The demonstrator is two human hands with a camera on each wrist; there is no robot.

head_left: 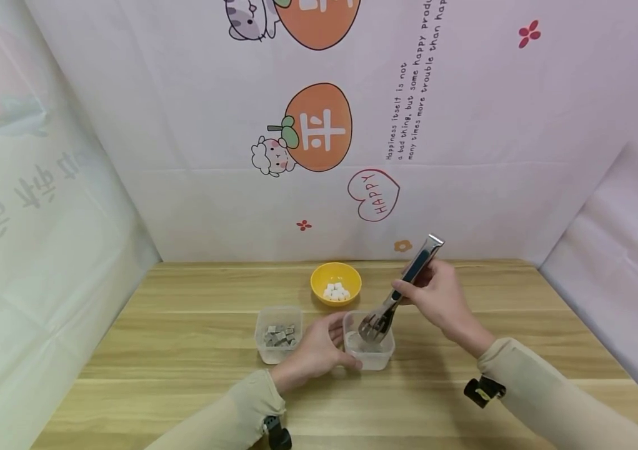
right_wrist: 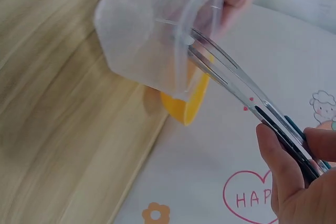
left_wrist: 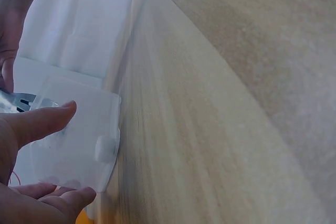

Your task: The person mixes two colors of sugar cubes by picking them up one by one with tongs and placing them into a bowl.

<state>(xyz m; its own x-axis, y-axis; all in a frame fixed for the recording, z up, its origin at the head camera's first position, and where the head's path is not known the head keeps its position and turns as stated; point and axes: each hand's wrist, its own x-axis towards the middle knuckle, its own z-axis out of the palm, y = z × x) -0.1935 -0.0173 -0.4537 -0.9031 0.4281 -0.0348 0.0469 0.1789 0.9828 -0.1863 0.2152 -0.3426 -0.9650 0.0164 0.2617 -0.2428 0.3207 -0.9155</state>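
Observation:
My right hand grips metal tongs with dark handle inlays, slanting down to the left. The tongs' tips reach inside a clear plastic container; a small white piece shows at them in the right wrist view. My left hand holds this container from its left side, thumb along the near wall and fingers on the far one. Low in the container, a white cube shows through its wall in the left wrist view.
Left of my left hand stands another clear container with several grey cubes. Behind the two containers, a yellow bowl holds several white cubes. A printed cloth rises along the wooden table's back edge.

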